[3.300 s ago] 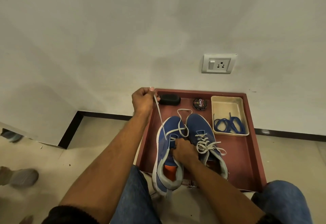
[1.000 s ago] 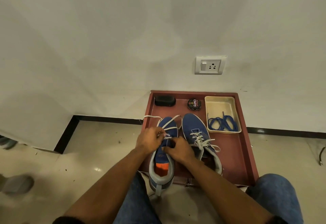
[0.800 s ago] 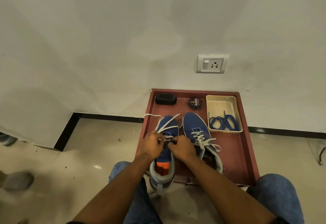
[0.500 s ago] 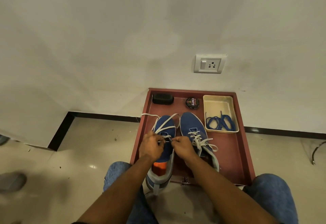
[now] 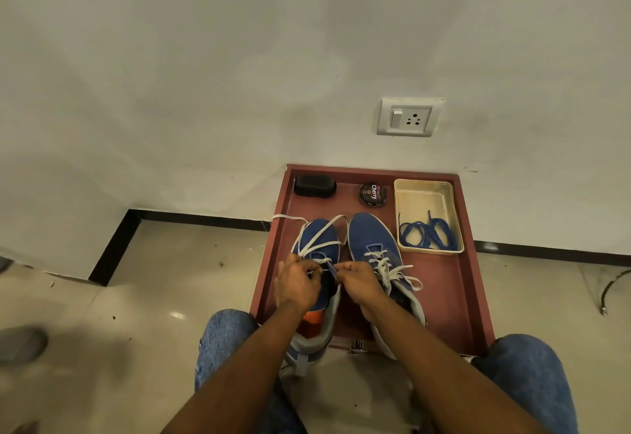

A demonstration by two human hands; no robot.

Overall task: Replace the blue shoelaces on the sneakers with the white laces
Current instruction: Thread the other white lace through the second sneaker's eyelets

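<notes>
**Both hands pinching white lace on the left sneaker**

Left hand [image 5: 296, 285] and right hand [image 5: 358, 281] are both down on the left sneaker [image 5: 317, 256], fingers closed around the white lace [image 5: 319, 234] right at the eyelets in the middle of the shoe. The loose end of that lace loops up over the toe and trails across the left rim of the red tray [image 5: 454, 290]. Using the tray as the reference: both sneakers sit in its left half, toes toward the wall. The right sneaker [image 5: 372, 246] is just beside the left one and already has white laces through it. The blue laces [image 5: 426, 234] are piled in a cream-coloured dish [image 5: 423, 194] in the tray's far right corner. A polish tin [image 5: 374, 195] and a black brush [image 5: 314, 186] sit along the tray's far edge.
</notes>
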